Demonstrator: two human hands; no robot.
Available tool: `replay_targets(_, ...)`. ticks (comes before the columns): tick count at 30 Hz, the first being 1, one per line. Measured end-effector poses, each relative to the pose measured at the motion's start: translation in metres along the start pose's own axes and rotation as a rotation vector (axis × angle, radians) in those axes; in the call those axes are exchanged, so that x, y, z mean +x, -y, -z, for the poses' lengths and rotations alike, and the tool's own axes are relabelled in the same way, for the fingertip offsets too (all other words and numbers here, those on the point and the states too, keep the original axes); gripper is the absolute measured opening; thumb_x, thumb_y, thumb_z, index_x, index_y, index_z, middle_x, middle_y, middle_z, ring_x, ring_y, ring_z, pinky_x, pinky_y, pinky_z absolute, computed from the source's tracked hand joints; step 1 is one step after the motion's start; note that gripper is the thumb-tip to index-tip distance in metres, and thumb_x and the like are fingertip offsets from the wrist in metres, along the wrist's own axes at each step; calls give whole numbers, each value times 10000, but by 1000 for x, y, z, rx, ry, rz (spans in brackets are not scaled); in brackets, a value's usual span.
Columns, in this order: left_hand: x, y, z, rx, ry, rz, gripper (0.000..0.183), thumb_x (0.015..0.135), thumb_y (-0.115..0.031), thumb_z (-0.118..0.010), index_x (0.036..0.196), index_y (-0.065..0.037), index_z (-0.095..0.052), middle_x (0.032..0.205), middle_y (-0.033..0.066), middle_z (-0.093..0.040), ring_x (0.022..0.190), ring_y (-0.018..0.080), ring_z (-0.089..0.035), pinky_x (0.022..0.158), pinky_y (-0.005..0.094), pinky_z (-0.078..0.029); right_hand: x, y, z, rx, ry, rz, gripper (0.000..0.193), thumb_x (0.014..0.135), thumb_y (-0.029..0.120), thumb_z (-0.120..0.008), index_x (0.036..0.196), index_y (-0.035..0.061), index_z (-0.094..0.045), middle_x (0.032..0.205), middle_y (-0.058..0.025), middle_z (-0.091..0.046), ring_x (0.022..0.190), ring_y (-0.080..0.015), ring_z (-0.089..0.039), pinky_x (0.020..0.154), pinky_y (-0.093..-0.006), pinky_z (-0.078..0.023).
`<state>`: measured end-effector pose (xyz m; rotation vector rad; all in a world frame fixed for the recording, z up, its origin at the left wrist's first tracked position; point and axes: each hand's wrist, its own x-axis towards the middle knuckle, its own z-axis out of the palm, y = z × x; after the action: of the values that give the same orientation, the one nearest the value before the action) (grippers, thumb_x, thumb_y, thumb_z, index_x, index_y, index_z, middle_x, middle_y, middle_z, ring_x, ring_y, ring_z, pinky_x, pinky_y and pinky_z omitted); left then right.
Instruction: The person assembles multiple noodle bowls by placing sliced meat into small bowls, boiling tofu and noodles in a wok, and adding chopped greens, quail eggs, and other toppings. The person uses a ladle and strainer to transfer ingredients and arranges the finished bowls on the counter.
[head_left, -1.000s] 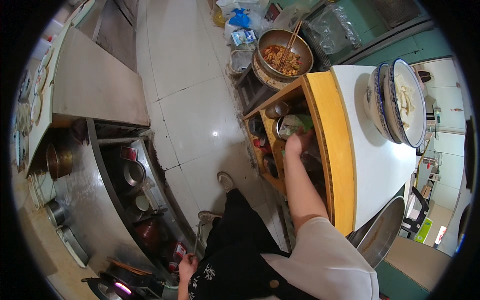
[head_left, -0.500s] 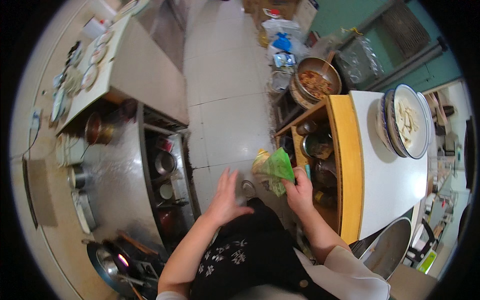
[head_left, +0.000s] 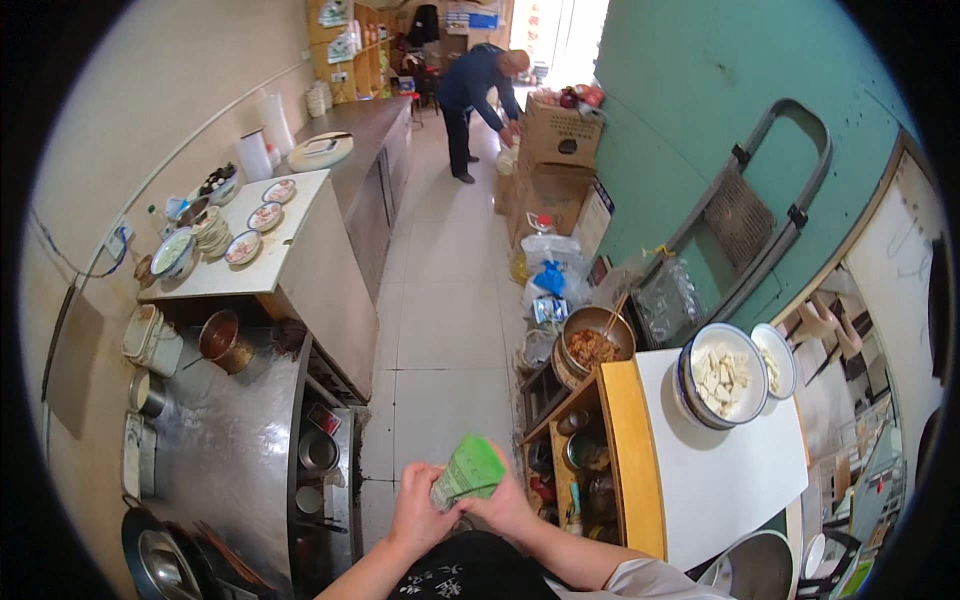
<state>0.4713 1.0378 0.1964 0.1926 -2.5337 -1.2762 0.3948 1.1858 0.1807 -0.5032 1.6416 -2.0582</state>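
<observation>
A green plastic packet (head_left: 472, 470) is held up in front of my black apron, between both hands. My left hand (head_left: 420, 508) grips its left edge, fingers closed around it. My right hand (head_left: 508, 505) holds the packet's lower right side, with the thumb lying along the bottom. The packet looks soft and creased; its contents are hidden. Close on the right stands a wooden shelf unit (head_left: 635, 465) with a white top (head_left: 725, 480). On it sit a bowl of pale white chunks (head_left: 720, 378) and a smaller bowl (head_left: 776, 362) behind.
A steel counter (head_left: 235, 430) runs along the left, with a dark wok (head_left: 160, 560) at its near end. A pan of reddish-brown food (head_left: 595, 345) stands beyond the shelf. Stacked cardboard boxes (head_left: 560, 135) line the right. Another person (head_left: 475, 90) bends over them down the aisle.
My left hand, spread and apart before, has closed on the packet's left side. The packet has shifted left and lower in view. The view has tilted up, showing the far aisle and another person.
</observation>
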Motion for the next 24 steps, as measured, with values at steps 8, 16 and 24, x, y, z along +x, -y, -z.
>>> replay_targets(8,-81,38,59,126,-104,214,1179,684,-262,-925,1514,50,-148,1452,317,-379,1351,467,-423,1130,467,-383,11,-4,-89,-284,279,-131,433,830,163,-796,1199,7,-631,1116,-111,-703,1018,-186,-662,904,-351,-525)
replay_targets(16,-358,123,119,-512,-852,1092,441,954,-315,-680,1281,-47,-555,1119,140,-669,1079,230,-648,906,363,-544,-2,5,-231,-494,963,132,407,788,143,-787,1160,44,-656,1008,-163,-730,938,-277,-714,851,-373,-545)
replay_targets(24,-483,134,221,-843,-1562,903,763,963,-472,-649,1459,21,-344,1387,195,-503,1191,297,-544,962,463,-500,-7,0,-423,-839,1322,379,443,801,179,-681,1240,125,-665,1063,-230,-705,1011,-405,-672,895,-439,-533)
